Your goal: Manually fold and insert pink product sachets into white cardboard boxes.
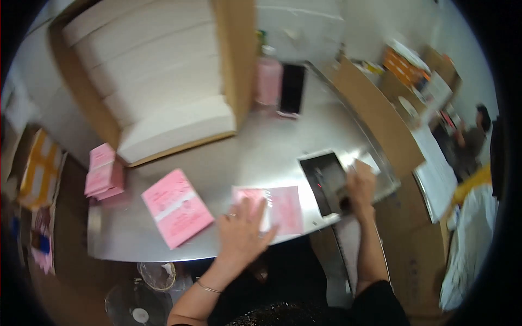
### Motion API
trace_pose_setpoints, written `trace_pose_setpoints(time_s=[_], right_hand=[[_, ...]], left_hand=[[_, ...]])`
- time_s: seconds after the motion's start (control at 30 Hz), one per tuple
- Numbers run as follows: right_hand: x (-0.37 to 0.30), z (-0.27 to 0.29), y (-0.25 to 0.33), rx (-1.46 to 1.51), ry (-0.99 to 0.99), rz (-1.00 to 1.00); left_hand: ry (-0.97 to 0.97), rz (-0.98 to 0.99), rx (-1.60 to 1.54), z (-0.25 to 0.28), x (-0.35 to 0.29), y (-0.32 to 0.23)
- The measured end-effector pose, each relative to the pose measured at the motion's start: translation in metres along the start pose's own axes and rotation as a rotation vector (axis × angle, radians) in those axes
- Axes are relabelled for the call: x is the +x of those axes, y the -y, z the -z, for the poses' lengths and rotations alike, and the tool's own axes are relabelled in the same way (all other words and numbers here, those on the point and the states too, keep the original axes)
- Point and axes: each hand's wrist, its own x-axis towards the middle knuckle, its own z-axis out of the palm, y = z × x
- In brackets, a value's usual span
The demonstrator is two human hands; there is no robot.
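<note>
My left hand [242, 233] lies with spread fingers on a pink printed sheet or packet [249, 194]. Beside its fingertips, a clear film or bag with pink showing through [286, 209] reaches to the table's front edge. My right hand [361, 187] is curled at the right side of a black rectangular recess with a pale frame [324, 182]. Its fingers look closed, but blur hides what they hold. A small white piece [371, 162] shows just beyond them. Left of my left hand lies a stack of pink printed sheets with a white band [176, 208].
An upright cardboard box of white stacks [176, 127] stands on the metal table [266, 157]. Another pink bundle [103, 173] sits at the left edge. A bottle of pink liquid [268, 81] and a black phone [292, 89] stand at the back. Cartons line the right; a person [474, 138] sits beyond.
</note>
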Motion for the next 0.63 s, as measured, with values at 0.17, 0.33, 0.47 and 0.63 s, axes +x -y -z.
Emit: trace_pose_setpoints(time_s=[0.17, 0.33, 0.47, 0.63], right_hand=[[-0.014, 0.013, -0.051, -0.259, 0.121, -0.106], [0.029, 0.014, 0.102, 0.159, 0.074, 0.154], [0.072, -0.031, 0.191, 0.343, 0.087, 0.489], [0.127, -0.097, 0.272, 0.508, 0.161, 0.478]], left_hand=[[0.06, -0.03, -0.047, 0.001, -0.002, -0.013], [-0.157, -0.046, -0.112, -0.004, -0.021, -0.004], [-0.374, -0.036, -0.249, 0.029, -0.005, 0.032], [-0.432, 0.329, 0.006, 0.04, 0.053, 0.167]])
